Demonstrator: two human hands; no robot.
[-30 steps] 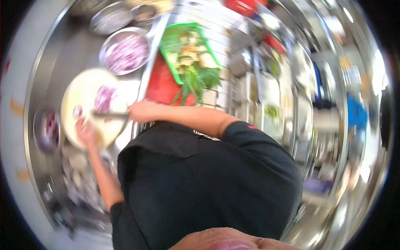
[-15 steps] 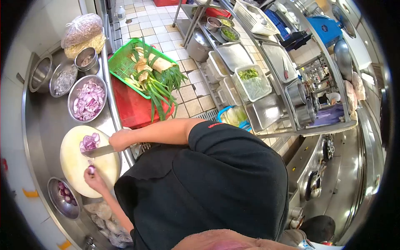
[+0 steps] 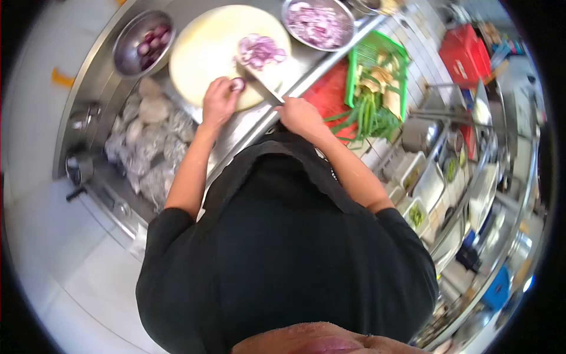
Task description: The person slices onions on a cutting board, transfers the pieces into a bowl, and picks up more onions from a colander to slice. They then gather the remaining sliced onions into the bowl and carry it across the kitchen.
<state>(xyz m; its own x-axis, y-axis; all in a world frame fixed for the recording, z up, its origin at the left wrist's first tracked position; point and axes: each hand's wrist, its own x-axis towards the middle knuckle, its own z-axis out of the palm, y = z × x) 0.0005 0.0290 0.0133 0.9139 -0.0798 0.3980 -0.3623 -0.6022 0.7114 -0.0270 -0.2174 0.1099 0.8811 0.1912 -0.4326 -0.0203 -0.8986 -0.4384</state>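
My right hand (image 3: 299,116) is wrapped round the handle of a knife (image 3: 259,81), whose blade reaches over the round cutting board (image 3: 203,44). The blade's far end is beside a pile of sliced purple onion (image 3: 260,51). My left hand (image 3: 220,101) pinches a small purple onion (image 3: 237,84) at the near edge of the board, left of the blade. A metal bowl (image 3: 124,50) of whole purple onions stands to the left. Another bowl (image 3: 289,26) at the top holds sliced onion.
Plastic bags (image 3: 141,141) lie in the sink at the left, near a faucet (image 3: 85,118). A green basket (image 3: 354,65) with leeks (image 3: 371,112) sits on a red surface (image 3: 327,88) at the right. Shelves with trays (image 3: 429,187) stand further right.
The camera view has turned, so the board now appears at the top centre. Both hands keep their hold, and the left hand's onion is nearer the middle of the blade.
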